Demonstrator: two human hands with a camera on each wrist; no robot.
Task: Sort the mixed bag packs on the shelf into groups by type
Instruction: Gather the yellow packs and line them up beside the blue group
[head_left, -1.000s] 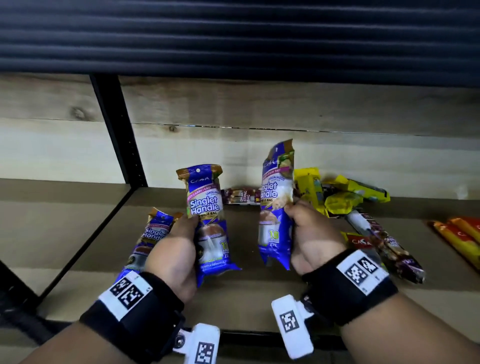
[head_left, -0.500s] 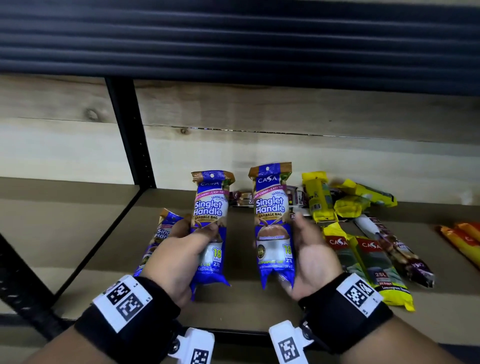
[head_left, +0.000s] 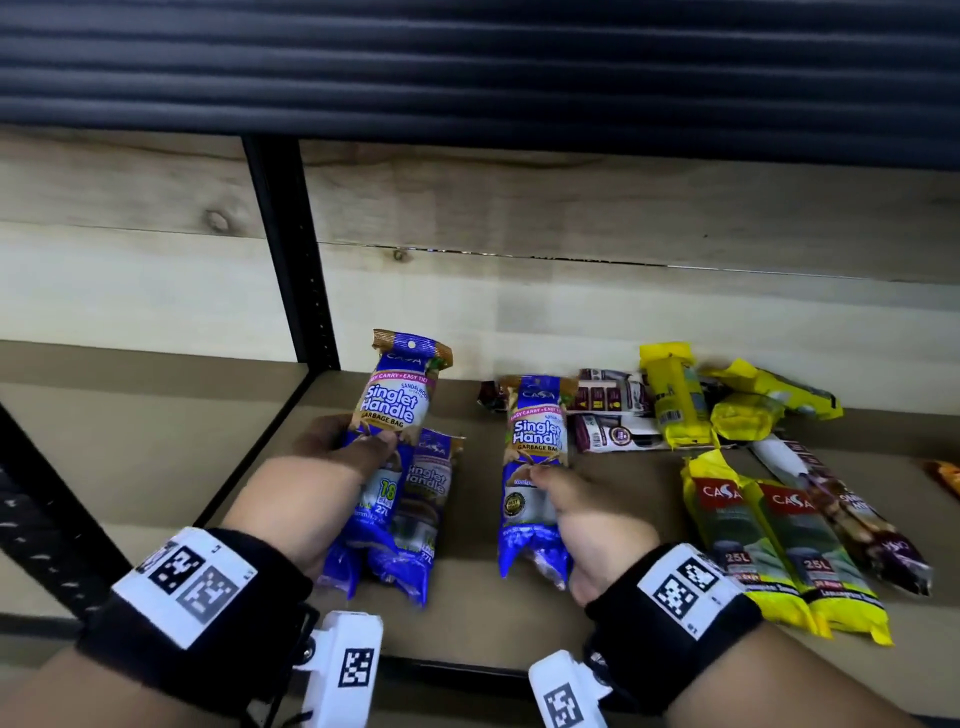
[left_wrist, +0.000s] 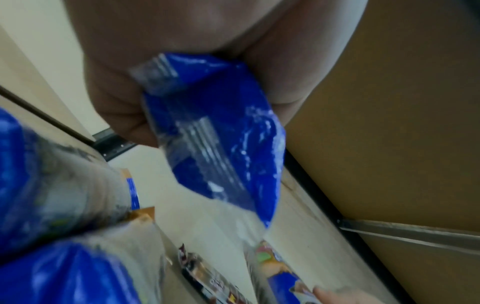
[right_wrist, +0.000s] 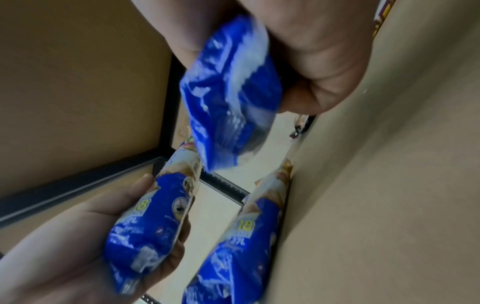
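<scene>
Now gripping blue "Singlet Handle" garbage bag pack (head_left: 397, 415) in left hand (head_left: 311, 493), tilted above third pack (head_left: 423, 514) lying on shelf (head_left: 467, 613); right hand (head_left: 597, 525) clutching matching CASA pack (head_left: 535, 467) alongside.

- On the shelf (head_left: 467, 618) we hold one Singlet Handle pack (head_left: 395, 410) at left, over a second lying pack (head_left: 428, 499).
- Right of these, another Singlet Handle pack (head_left: 535, 467).
- Farther right lie two 25L packs (head_left: 779, 551) side by side, more packs behind.
</scene>
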